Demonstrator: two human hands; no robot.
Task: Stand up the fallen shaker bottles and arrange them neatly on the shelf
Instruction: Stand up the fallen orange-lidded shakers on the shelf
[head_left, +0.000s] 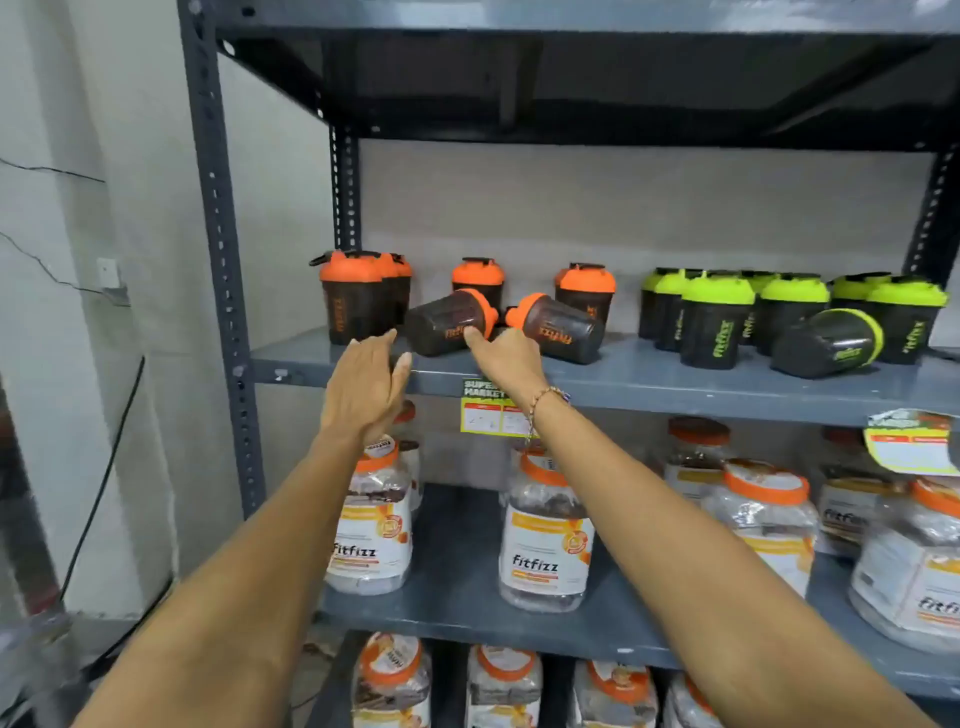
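- On the grey shelf (675, 382), two orange-lidded shaker bottles lie toppled near its left half: the left fallen bottle (447, 323) has its lid pointing right, and the right fallen bottle (558, 328), just beside it, has its lid pointing left, so the two lids nearly meet.
- Left of the fallen pair on that shelf, a cluster of upright orange-lidded bottles (358, 296) stands; two more upright ones stand behind the fallen pair.
- Toward the right end of the shelf stand green-lidded bottles (717, 317) in a group, with one fallen green-lidded bottle (828, 343) on its side in front of them.
- Left hand (366, 387) is spread flat and open, fingers together, just below and left of the left fallen bottle's base, holding nothing.
- Right hand (506, 358) reaches to the shelf's front edge; its thumb tip touches the left fallen bottle's side, and the other fingers are hidden, so I cannot tell whether it grips.
- A price tag (488, 410) hangs from the shelf's front edge behind the right wrist.
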